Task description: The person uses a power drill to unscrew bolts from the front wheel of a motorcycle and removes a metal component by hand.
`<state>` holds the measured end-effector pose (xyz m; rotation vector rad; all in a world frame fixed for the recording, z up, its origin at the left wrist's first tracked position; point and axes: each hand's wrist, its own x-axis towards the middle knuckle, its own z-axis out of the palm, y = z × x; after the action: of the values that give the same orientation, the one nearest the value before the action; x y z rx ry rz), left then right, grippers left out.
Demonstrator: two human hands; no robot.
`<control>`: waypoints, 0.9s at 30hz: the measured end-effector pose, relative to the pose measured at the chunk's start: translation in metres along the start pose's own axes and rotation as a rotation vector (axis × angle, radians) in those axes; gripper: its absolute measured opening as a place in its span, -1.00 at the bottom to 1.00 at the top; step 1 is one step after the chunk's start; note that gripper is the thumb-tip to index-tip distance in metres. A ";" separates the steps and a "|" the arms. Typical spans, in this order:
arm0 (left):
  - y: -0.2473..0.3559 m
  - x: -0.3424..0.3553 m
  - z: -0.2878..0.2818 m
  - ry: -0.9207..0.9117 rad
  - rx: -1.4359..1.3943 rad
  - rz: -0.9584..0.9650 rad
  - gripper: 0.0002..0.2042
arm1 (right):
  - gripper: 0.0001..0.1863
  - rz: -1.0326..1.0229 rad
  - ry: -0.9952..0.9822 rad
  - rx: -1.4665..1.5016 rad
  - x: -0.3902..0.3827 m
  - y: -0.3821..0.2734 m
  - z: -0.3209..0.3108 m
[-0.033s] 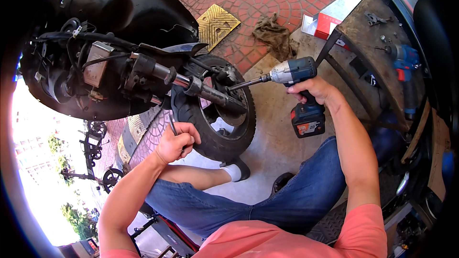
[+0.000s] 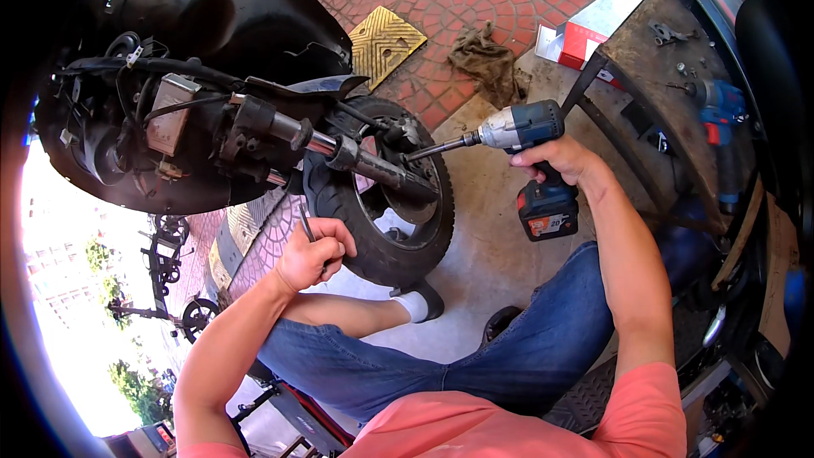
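Observation:
My right hand (image 2: 555, 161) is wrapped round the grip of a cordless impact driver (image 2: 530, 125) with a black battery at its base. From its nose a long socket extension (image 2: 434, 150) points left, its tip at the brake and fork area beside the wheel's hub. My left hand (image 2: 314, 256) is closed round a thin metal rod-like tool (image 2: 306, 222), close to the tyre (image 2: 398, 263); its lower part is hidden in the fingers. The front fork leg (image 2: 381, 168) runs from the stripped scooter front to the wheel.
A black body panel (image 2: 229, 0) looms at upper left. Beyond the wheel lie a yellow ramp block (image 2: 381, 47) and a dirty rag (image 2: 487, 64). At right, a metal-framed bench (image 2: 661, 110) bears a second blue drill (image 2: 721, 110) and loose parts. A red-and-white box (image 2: 577, 44) lies behind it.
The impact driver has tilted very slightly, its battery shifting a little up and right. My left hand and the wheel look the same.

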<state>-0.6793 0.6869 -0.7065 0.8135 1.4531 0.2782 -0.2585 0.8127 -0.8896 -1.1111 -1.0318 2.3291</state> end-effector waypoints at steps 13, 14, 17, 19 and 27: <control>-0.002 0.000 -0.003 -0.008 0.023 -0.016 -0.83 | -0.60 -0.208 0.098 -0.075 -0.006 0.027 0.013; 0.000 -0.001 -0.002 -0.012 0.020 -0.025 -0.83 | -0.54 -0.267 0.130 -0.130 -0.008 0.026 0.016; 0.003 -0.001 -0.002 -0.023 0.034 -0.011 -0.83 | -0.37 -0.310 0.141 -0.124 -0.001 0.025 0.015; 0.002 -0.002 -0.002 -0.014 0.031 -0.026 -0.82 | -0.46 -0.177 0.096 -0.003 0.004 0.020 0.012; -0.001 0.000 -0.004 -0.032 0.014 -0.022 -0.82 | -0.72 -0.007 0.089 -0.108 0.013 -0.024 -0.001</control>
<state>-0.6834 0.6876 -0.7069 0.8096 1.4348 0.2379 -0.2652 0.8366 -0.8790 -1.2372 -1.1381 2.2196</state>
